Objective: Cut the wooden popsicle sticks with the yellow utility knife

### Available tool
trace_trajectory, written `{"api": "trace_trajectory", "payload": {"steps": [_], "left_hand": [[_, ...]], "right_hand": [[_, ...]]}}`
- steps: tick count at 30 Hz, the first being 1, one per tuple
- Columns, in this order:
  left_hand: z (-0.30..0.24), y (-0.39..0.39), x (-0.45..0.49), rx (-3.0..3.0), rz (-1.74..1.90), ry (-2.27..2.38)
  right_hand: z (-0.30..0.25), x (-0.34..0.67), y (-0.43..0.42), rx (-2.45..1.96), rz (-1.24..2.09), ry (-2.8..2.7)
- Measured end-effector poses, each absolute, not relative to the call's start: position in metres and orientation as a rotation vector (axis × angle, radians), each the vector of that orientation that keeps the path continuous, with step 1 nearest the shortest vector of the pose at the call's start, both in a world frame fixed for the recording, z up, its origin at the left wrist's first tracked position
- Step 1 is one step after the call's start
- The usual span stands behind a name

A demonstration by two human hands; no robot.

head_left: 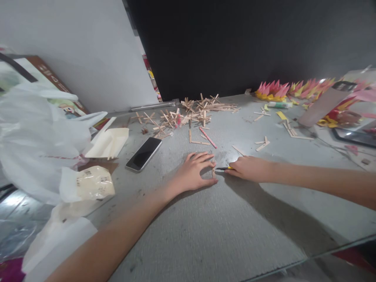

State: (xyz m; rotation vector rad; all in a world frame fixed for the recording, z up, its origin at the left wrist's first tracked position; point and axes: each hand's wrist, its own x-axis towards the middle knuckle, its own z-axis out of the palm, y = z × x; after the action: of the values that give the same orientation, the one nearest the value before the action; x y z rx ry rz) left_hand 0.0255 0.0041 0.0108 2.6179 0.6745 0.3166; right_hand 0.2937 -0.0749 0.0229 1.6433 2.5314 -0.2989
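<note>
My left hand (195,171) rests on the grey table (205,227), its thumb and fingers pinching a small wooden stick (213,170) flat against the surface. My right hand (249,168) is closed on a yellow-handled cutter (225,168) whose tip points at that stick. Both hands meet near the table's middle. Behind them lies a pile of crossed wooden sticks (188,113) and a loose pink pencil-like stick (208,137).
A black phone (143,153) lies left of my hands. White plastic bags (44,133) and a cream paper tray (108,143) crowd the left side. Pink and yellow paper flowers (293,90) line the far right, near a black tablet (354,137). A dark wall stands behind.
</note>
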Motion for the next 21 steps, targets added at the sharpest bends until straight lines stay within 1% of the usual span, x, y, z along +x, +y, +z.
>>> {"api": "trace_trajectory", "payload": {"steps": [3,11,21], "left_hand": [[0.012,0.004,0.026,2.608,0.308,0.671],[0.008,0.004,0.025,2.606,0.336,0.665],[0.007,0.005,0.026,2.577,0.306,0.687]], "right_hand": [[0.022,0.294,-0.071,1.583,-0.306,2.528],[0.026,0.292,-0.068,1.600,-0.381,2.532],[0.040,0.288,-0.068,1.574,-0.187,2.474]]}}
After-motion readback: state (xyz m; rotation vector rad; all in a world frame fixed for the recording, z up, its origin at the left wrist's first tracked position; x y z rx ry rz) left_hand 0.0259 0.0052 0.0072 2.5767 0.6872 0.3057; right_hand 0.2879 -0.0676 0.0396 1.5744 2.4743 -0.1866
